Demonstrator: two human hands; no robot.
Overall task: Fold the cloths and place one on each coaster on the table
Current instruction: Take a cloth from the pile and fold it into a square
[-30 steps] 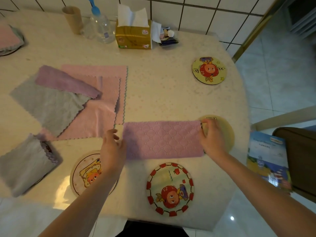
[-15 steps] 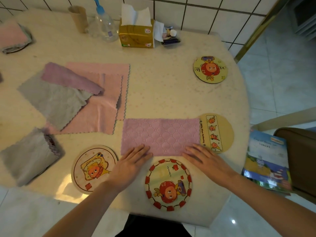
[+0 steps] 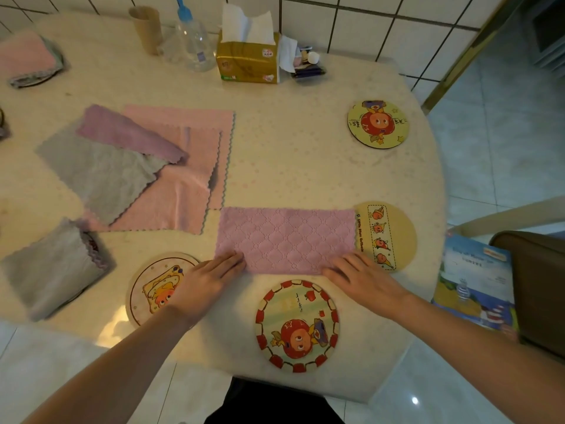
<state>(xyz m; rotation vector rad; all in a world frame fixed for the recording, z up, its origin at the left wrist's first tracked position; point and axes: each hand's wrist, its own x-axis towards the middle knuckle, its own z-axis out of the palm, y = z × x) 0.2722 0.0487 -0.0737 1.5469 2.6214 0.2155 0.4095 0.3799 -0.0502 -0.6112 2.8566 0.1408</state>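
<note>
A purple cloth (image 3: 286, 238), folded into a long strip, lies flat on the table in front of me. My left hand (image 3: 208, 281) rests flat at its near left corner, fingers spread. My right hand (image 3: 363, 281) lies flat at its near right corner. Round coasters surround it: a red-rimmed coaster (image 3: 297, 325) nearest me, a yellow cartoon coaster (image 3: 146, 289) partly under my left hand, a tan coaster (image 3: 394, 237) touching the cloth's right end, and a far coaster (image 3: 378, 123). Unfolded pink, grey and purple cloths (image 3: 171, 179) are piled at the left.
A folded grey cloth (image 3: 52, 267) covers a coaster at the near left, and a folded pink cloth (image 3: 27, 58) sits at the far left. A tissue box (image 3: 247, 61), bottle (image 3: 195, 41) and cup (image 3: 146, 29) stand at the back. A book (image 3: 474, 280) lies on a chair to the right.
My hands let go of the strip's two ends and came down to its near edge. They slid apart along that edge toward the corners, pressing the cloth flat.
</note>
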